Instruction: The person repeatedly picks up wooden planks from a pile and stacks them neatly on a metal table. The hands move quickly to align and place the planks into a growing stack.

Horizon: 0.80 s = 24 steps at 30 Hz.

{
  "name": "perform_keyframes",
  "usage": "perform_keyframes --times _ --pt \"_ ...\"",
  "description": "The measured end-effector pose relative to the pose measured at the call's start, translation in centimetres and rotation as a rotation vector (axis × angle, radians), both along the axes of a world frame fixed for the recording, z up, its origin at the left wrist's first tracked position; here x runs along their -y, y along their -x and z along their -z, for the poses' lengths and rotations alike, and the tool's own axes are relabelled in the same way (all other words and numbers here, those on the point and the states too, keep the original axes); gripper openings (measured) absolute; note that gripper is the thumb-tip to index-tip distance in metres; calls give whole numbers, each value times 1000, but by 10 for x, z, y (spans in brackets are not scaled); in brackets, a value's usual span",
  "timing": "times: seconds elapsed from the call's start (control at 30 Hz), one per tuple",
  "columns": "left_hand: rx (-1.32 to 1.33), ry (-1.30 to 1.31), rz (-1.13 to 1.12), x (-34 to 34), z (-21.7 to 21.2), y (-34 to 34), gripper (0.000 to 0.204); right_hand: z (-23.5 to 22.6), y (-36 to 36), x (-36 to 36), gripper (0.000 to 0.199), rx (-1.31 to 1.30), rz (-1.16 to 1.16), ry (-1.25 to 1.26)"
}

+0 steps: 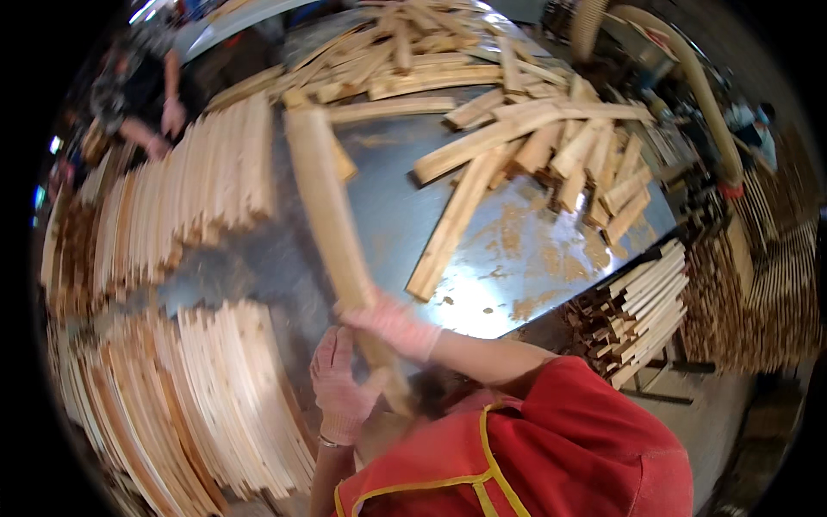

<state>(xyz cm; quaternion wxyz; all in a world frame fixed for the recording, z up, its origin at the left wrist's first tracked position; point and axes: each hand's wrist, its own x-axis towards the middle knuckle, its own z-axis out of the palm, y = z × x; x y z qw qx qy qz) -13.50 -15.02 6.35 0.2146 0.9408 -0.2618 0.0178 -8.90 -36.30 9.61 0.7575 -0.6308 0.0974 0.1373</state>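
My right hand (394, 324), in a pale pink knit glove, is closed around a long wooden plank (323, 202). The plank slants from the heap at the back down toward my red apron, and its near end is blurred. Just left of the plank is my left hand (342, 383), also gloved. Its fingers are stretched upward with the thumb apart, the thumb lying at the plank's edge. Left of that hand stands a row of planks on edge (233, 370). Another plank (457, 228) lies loose on the metal table (379, 198) to the right.
A heap of planks (551, 129) covers the table's far and right side. Farther left is a second row of planks (185, 177), with another person's hands (168, 129) beside it. Stacked wood (646, 302) and a bent hose (702, 86) stand at the right. Sawdust (551, 258) dots the tabletop.
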Motion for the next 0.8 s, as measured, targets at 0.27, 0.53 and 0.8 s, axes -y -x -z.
perform_keyframes --times 0.27,0.53,0.8 --pt "146 -198 63 149 58 -172 105 19 151 360 44 275 967 -60" --pt "-280 -202 -78 309 45 -240 111 132 441 611 51 -1034 857 1322" --pt "-322 -553 -276 279 78 -186 106 204 473 672 75 -1173 1002 900"
